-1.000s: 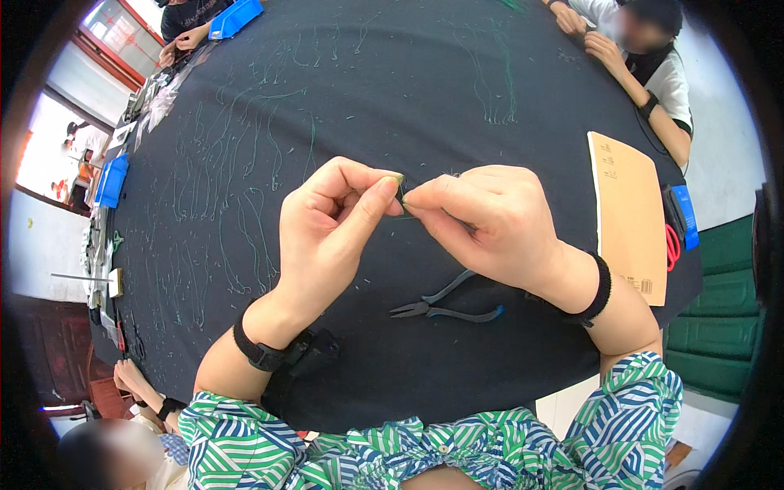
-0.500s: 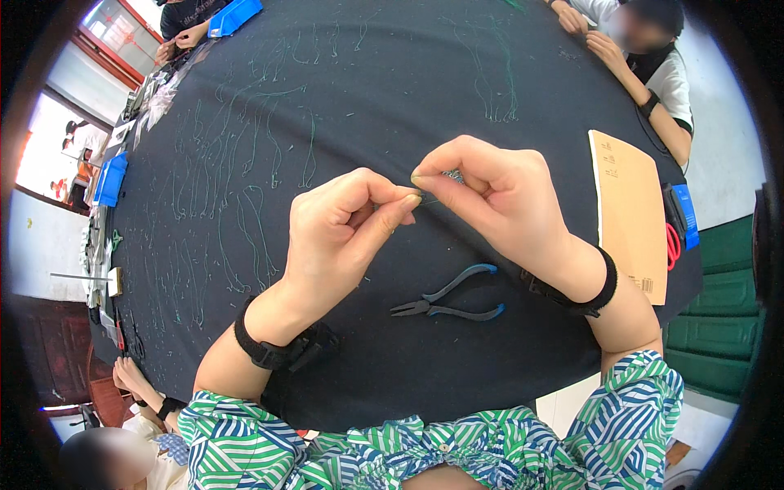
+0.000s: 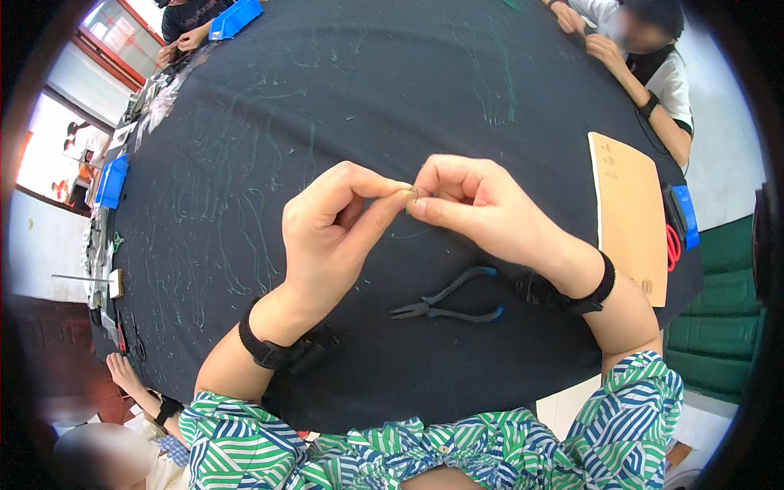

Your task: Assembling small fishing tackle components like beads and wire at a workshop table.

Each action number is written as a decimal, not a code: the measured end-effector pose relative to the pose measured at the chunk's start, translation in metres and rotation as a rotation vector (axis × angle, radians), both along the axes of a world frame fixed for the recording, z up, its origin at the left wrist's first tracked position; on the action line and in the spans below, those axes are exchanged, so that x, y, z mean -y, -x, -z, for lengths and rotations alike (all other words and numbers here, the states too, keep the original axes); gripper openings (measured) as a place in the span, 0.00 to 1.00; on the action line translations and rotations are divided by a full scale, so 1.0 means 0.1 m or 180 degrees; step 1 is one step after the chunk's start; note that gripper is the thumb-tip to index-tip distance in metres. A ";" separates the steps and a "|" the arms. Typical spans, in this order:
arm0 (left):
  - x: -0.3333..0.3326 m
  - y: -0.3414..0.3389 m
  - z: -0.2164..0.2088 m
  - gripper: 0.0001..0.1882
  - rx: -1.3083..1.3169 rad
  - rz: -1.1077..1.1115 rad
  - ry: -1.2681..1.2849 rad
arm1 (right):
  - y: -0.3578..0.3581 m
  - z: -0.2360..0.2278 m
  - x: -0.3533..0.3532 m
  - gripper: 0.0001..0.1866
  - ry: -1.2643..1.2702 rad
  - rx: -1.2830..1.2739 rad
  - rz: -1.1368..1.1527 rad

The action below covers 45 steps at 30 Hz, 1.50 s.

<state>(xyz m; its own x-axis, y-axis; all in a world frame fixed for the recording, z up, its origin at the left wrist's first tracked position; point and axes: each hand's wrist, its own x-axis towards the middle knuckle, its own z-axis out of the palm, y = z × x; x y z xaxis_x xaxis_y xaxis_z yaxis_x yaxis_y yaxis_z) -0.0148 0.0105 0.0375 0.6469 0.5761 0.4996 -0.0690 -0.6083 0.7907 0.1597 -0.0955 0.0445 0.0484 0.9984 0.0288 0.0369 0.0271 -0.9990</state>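
My left hand [image 3: 339, 216] and my right hand [image 3: 482, 204] meet over the middle of the black-covered table, thumb and forefinger of each pinched. Between the touching fingertips shows a tiny dark wire-like piece [image 3: 416, 193], too small to name. A faint thin cord [image 3: 408, 237] curves on or above the cloth under my hands. Closer to me lie pliers [image 3: 445, 302] with blue-tipped handles, their jaws toward the left and handles spread.
Several thin green cords [image 3: 245, 237] lie in rows on the left, more [image 3: 494, 82] at the far side. A tan envelope or pad [image 3: 629, 220], red-handled scissors [image 3: 673, 247] and a blue tray [image 3: 686, 216] are at right. Co-workers' hands [image 3: 604, 51] are at the table's edges.
My right hand has lowered slightly and its thumb and forefinger now meet my left fingertips. My left hand has shifted slightly up and left. The pliers stay put.
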 end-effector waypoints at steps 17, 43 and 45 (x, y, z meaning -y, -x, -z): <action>0.03 0.03 -0.15 0.07 0.0813 0.0590 0.2727 | 0.28 -0.12 0.18 0.04 -0.1343 0.2730 -0.0706; -0.12 0.06 -0.15 0.04 0.0858 0.0304 0.1643 | 0.19 -0.22 0.45 0.11 -0.0424 0.3444 -0.1495; -0.09 0.04 -0.17 0.04 0.0851 0.0278 0.1611 | 0.15 -0.39 0.41 0.11 -0.0448 0.3219 -0.1243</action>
